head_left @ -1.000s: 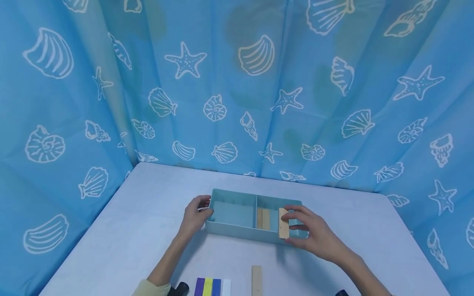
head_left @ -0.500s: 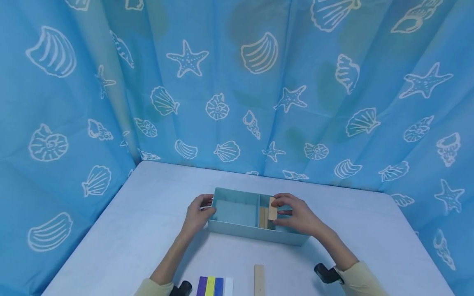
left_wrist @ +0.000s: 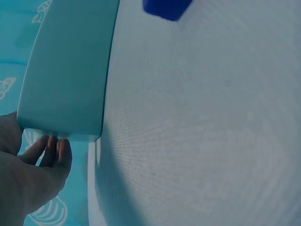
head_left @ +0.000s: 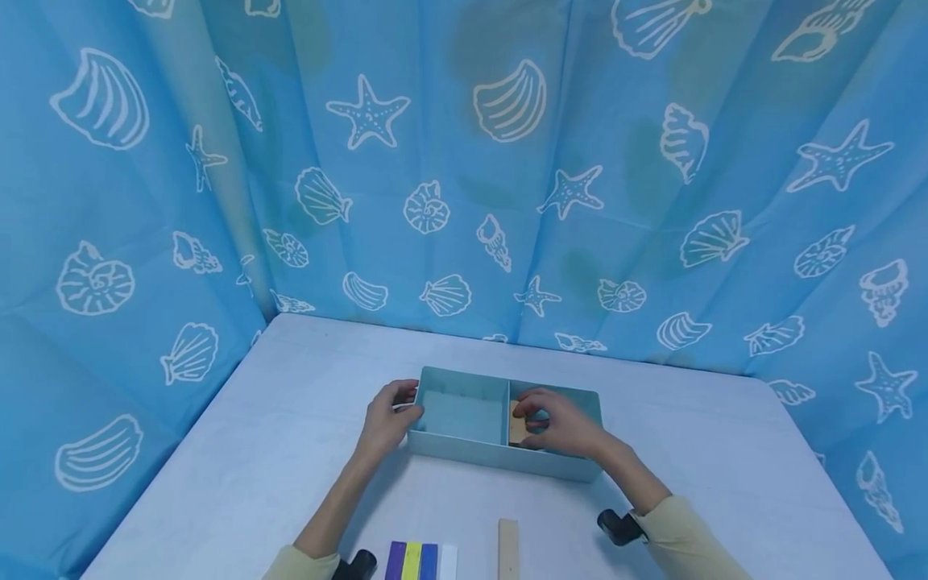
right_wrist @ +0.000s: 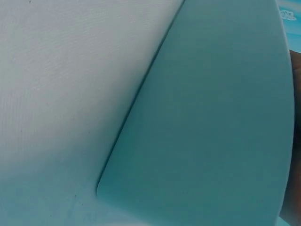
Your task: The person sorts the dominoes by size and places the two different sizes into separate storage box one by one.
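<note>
A teal two-compartment box [head_left: 493, 456] stands on the white table. At its left end my left hand [head_left: 387, 417] holds the end wall, thumb at the rim; the left wrist view shows this hand [left_wrist: 40, 172] with its fingertips against the outside of that wall. My right hand [head_left: 565, 425] reaches into the right compartment and pinches a light wooden block [head_left: 516, 427] low beside the divider [head_left: 508, 412]. The hand and this block cover the pieces under them. In the right wrist view the box wall [right_wrist: 202, 117] hides most of the hand.
Purple, yellow, blue and white strips [head_left: 422, 561] lie side by side near the front edge. To their right is a plain wooden strip [head_left: 508, 549]. A blue curtain [head_left: 464, 161] with shell prints hangs behind and beside the table [head_left: 290, 379].
My right hand has carried the wooden block leftward from the box's right end, then lowered it into the right compartment near the divider. My left hand has kept its place on the box.
</note>
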`<state>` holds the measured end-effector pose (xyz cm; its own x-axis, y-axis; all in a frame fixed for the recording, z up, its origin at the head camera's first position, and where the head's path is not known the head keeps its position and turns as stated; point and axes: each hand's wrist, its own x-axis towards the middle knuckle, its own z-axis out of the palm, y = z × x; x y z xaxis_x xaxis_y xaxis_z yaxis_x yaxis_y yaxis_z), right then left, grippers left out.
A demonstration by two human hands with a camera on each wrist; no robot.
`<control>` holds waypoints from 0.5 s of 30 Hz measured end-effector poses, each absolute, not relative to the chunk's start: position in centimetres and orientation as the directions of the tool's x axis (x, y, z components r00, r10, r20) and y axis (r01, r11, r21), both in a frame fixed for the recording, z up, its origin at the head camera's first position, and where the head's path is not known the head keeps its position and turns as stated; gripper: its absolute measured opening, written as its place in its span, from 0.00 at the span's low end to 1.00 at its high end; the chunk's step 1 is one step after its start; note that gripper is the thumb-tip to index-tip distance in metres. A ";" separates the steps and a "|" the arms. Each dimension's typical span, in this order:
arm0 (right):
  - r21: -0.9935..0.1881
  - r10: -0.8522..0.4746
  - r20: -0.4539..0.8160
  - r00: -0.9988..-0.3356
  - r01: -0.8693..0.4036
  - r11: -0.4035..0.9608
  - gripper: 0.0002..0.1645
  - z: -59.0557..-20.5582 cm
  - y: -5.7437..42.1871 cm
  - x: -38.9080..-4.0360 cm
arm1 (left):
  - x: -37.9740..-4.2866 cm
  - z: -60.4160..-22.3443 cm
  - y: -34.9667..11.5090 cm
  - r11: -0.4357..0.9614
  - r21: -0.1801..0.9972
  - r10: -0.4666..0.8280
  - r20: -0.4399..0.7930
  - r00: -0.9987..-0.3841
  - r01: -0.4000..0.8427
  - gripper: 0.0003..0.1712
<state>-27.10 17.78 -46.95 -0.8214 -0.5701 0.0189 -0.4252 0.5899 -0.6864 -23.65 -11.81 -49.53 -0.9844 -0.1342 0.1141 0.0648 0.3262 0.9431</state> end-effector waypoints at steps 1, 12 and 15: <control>-0.681 -0.572 0.020 -0.820 -0.430 0.592 0.22 -47.0 17.7 -27.1 | -23.7 -49.5 -11.8 0.324 0.944 -0.133 0.113 -0.985 0.065 0.26; -0.683 -0.584 0.035 -0.811 -0.446 0.579 0.25 -47.3 17.2 -27.2 | -23.8 -49.6 -11.7 0.326 0.943 -0.131 0.110 -0.985 0.062 0.26; -0.685 -0.582 0.039 -0.812 -0.446 0.576 0.25 -47.5 17.2 -27.2 | -23.9 -49.6 -11.7 0.324 0.944 -0.134 0.109 -0.985 0.061 0.26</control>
<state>-27.15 17.18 -47.46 -0.8120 -0.5823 0.0393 -0.4462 0.5760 -0.6850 -23.87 -11.74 -49.64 -0.9849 -0.1340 0.1095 0.0609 0.3240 0.9441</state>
